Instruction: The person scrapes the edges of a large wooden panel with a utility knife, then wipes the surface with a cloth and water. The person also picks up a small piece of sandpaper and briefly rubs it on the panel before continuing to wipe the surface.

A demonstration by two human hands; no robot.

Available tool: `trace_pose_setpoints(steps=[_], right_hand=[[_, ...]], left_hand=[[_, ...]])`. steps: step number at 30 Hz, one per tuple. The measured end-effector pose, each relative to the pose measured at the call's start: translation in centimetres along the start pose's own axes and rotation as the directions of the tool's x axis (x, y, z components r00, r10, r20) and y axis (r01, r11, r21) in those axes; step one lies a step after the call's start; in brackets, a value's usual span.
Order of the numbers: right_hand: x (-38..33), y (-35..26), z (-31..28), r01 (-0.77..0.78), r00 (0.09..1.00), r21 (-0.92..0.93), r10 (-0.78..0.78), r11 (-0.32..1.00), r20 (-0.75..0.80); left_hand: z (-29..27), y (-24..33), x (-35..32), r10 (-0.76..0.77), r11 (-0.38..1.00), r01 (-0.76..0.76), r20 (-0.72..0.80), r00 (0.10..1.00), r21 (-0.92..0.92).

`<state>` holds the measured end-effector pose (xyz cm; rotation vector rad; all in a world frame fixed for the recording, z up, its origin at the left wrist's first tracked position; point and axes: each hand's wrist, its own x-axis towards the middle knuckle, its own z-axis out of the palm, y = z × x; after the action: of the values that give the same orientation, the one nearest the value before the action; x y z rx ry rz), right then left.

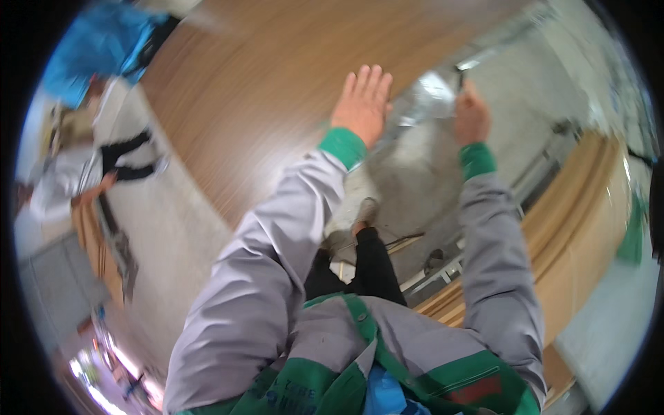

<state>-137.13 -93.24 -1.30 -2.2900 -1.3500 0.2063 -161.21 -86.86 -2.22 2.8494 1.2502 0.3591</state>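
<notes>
My left hand (362, 102) is spread flat, fingers together, against the edge of a large brown wooden board (270, 90) that fills the upper middle of the view. My right hand (472, 117) is closed, fingers curled around something at the board's right edge near a shiny metal piece (429, 93); the blur hides what it grips. Both arms wear grey sleeves with green cuffs. My dark trousers and light shoe (360, 207) show below, between the arms.
A stack of light wooden panels (588, 207) lies at the right. Metal rails (443, 266) rest on the grey concrete floor beside them. Another person (83, 180) in light clothing bends over a wooden piece at the left. A blue object (97, 48) sits upper left.
</notes>
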Motion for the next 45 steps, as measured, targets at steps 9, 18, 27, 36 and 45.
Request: trace_pose_setpoints(steps=[9, 18, 27, 36, 45], right_hand=[[-6.6, -10.0, 8.6, 0.415, 0.899, -0.01, -0.412, 0.91, -0.147], [-34.1, -24.4, 10.2, 0.439, 0.74, 0.54, -0.63, 0.718, 0.236], [-33.0, -23.0, 8.3, 0.603, 0.652, 0.335, -0.689, 0.724, 0.316], [-35.1, -20.9, 9.9, -0.451, 0.873, 0.569, 0.205, 0.688, 0.443], [-40.6, -24.1, 10.5, 0.676, 0.472, 0.449, -0.811, 0.584, 0.345]], left_hand=[[-8.3, -6.0, -28.8, -0.605, 0.796, 0.599, 0.091, 0.791, 0.086], [-6.3, -8.5, -41.1, -0.458, -0.884, 0.038, 0.881, 0.122, -0.465], [-8.5, -10.8, -39.7, -0.331, -0.549, 0.597, 0.808, 0.488, -0.585], [-7.5, -15.8, -47.4, -0.723, -0.646, 0.156, 0.665, 0.188, -0.747], [-10.0, -16.5, -46.7, -0.884, 0.011, 0.487, 0.219, 0.413, -0.873]])
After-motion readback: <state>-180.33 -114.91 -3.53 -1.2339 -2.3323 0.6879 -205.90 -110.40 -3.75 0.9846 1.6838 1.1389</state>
